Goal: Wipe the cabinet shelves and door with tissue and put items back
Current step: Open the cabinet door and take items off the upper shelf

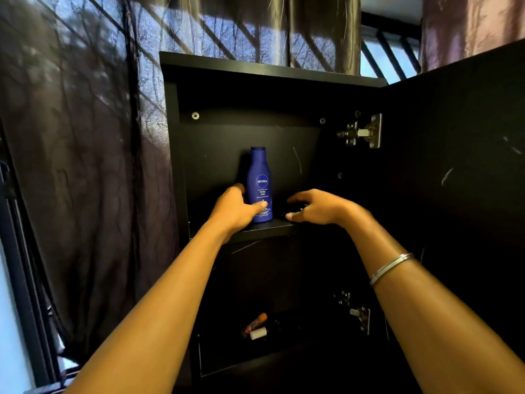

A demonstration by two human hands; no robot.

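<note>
**Both hands on the upper shelf of the open black cabinet**

The left hand (235, 209) reaches up and forward with the arm nearly straight, its grip curled round the lower part of a blue lotion bottle (260, 177): the thumb lies across the front of the bottle near its base and the fingers wrap behind its left side. The bottle stands upright on the upper shelf (267, 230), close to the front edge and left of centre.

The right hand (315, 207) reaches in at the same height, just beside the bottle on its right but apart from it. Its palm faces down and its fingers are bent over a small dark object (295, 209) on the shelf; the object is too dark to identify, and whether the grip is closed on it or only resting over it cannot be told. A metal bangle (390, 268) sits on the right forearm.

The cabinet door (460, 172) stands swung open on the right, held by an upper hinge (362, 133) and a lower hinge (356, 311). On the lower shelf, between the two forearms, lie an orange-tipped tube (255, 322) and a small white tube (258, 334), just beside each other. Dark curtains (85, 137) hang behind and to the left of the cabinet.
</note>
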